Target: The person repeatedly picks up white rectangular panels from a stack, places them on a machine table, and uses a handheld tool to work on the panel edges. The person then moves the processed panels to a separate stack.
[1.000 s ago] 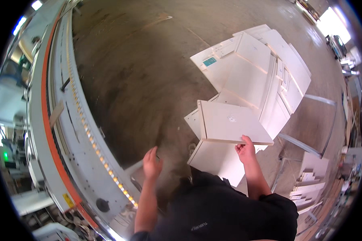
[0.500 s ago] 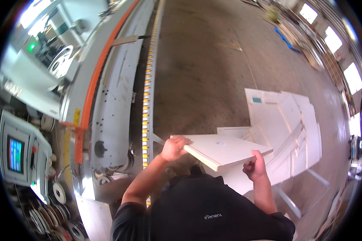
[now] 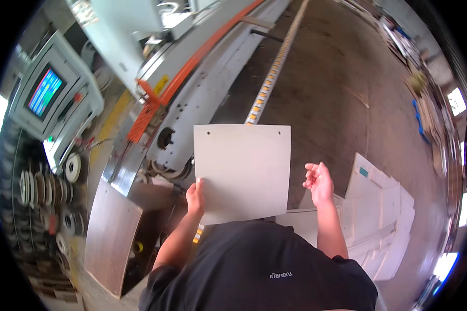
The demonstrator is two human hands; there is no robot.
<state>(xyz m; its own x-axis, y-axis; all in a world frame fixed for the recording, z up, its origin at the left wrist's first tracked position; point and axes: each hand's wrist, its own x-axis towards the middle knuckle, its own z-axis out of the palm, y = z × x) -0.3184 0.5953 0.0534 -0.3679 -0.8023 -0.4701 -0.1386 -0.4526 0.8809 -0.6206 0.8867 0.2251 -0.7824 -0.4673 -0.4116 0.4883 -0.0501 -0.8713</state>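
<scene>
A flat white board (image 3: 242,173) with two small dark holes near its far edge is in front of my chest. My left hand (image 3: 195,197) grips its left edge, thumb on the upper face; the fingers underneath are hidden. To the right of the board, apart from it, my right hand (image 3: 319,181) is raised with its fingers loosely curled and spread, holding nothing. Beyond the board runs a narrow roller rail (image 3: 264,88) with yellow rollers, alongside the long grey machine bed (image 3: 207,85).
White panels (image 3: 371,217) lie stacked at the right. A control panel with a lit screen (image 3: 45,92) stands at the left, above rolls of edging tape (image 3: 41,187). An orange guard (image 3: 146,116) juts from the machine. A brown board (image 3: 111,238) stands at the near left.
The board has swung left and now faces up squarely before me. My right hand has let go of its edge. My view has turned left toward the machine.
</scene>
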